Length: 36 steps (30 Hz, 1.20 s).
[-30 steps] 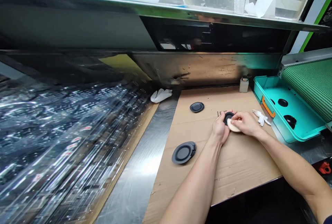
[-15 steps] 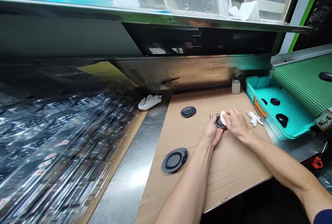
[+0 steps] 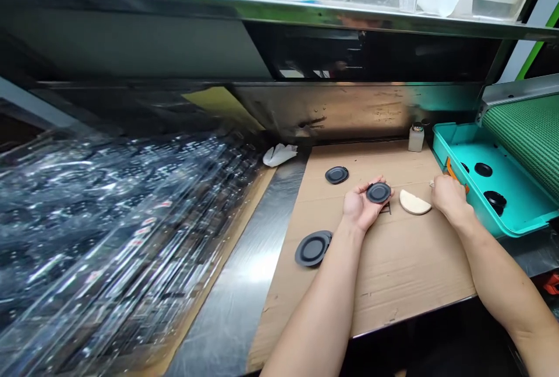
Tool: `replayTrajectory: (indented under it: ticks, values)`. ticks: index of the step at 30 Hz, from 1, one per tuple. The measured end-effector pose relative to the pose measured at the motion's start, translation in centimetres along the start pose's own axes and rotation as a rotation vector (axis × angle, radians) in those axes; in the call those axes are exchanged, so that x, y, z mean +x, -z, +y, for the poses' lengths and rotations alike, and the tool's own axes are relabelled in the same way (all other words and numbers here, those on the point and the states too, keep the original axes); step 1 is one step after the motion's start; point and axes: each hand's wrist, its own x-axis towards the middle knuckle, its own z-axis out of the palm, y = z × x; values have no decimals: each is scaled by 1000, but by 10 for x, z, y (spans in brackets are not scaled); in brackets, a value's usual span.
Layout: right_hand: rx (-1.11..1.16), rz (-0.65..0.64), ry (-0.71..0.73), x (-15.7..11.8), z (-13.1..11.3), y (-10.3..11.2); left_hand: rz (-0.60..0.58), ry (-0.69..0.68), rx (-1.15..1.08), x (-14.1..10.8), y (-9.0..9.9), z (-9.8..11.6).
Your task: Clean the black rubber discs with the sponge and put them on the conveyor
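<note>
My left hand (image 3: pixel 360 207) holds a small round black plastic disc (image 3: pixel 378 192), face up on the fingers. To its right a cream half-round pad (image 3: pixel 414 203) lies on the cardboard. Beyond the pad, my right hand (image 3: pixel 449 194) is closed over the white cloth (image 3: pixel 432 184); only a scrap of it shows by the fingertips. Another black disc (image 3: pixel 336 175) lies behind my left hand. Near my left forearm rest stacked black discs (image 3: pixel 312 249), partly covered by the arm.
A turquoise bin (image 3: pixel 519 196) with several black parts stands right of the cardboard (image 3: pixel 406 272), beside a green conveyor belt (image 3: pixel 528 127). A small bottle (image 3: pixel 416 137) stands at the back. Clear plastic wrapping (image 3: pixel 109 237) fills the left, and a metal ledge (image 3: pixel 262 15) runs above.
The pad has left my right hand and now lies on the cardboard. My right hand has moved right onto the white cloth. My left hand still holds the disc; the view has shifted left.
</note>
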Motion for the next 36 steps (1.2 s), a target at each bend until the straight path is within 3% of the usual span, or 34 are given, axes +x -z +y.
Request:
replayTrajectory:
  ticks: [5,9,13,18,22,31,36]
  values:
    - [82,35,63,8,2,-7,-11,-24,48,-5,-6,-1]
    - [495,203,239,6,-8,-4,72,109,86,-8,-11,-3]
    - [795,223,326,-5,-31,-5,138,214,45,-9,-13,-5]
    - [787,184,373,-13,-44,-8,192,159,13,-12,-19,-6]
    - [783,187,390,-14,-43,-4,133,118,7,-15,-21,-10]
    - [743,177,442,-13,-43,-4,100,88,157,-14,-21,-21]
    - [663,204,481,-13,-42,-8,73,-25,367,-15,-20,-36]
